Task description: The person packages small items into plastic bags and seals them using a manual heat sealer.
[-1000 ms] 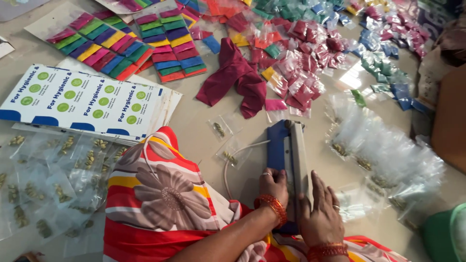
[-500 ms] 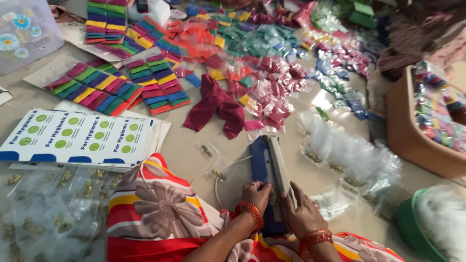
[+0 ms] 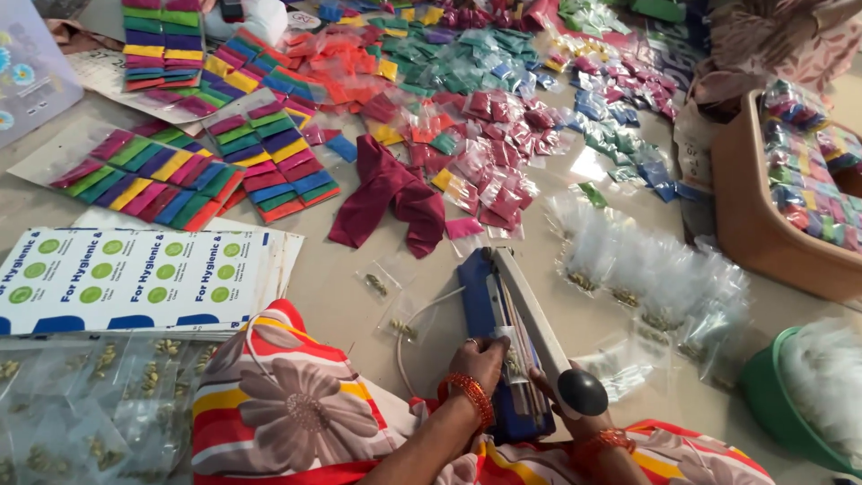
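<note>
Centrally, left hand point(image 3: 485, 359) pinches clear packet point(image 3: 514, 359) on blue sealer point(image 3: 489, 310); right hand point(image 3: 575, 415) grips its lever knob point(image 3: 582, 392); white printed cards point(image 3: 135, 280) left

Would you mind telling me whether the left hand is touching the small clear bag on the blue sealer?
Touching. The head view shows the left hand with its fingers resting on the small clear bag lying on the blue sealer.

White-blue label sheets point(image 3: 135, 280) beside heaped coloured sachets point(image 3: 503, 117)

Open floor: bare strip lay left of the blue sealer point(image 3: 489, 332).
Blocked right: clear packets point(image 3: 655, 278), green tub point(image 3: 772, 395).
</note>
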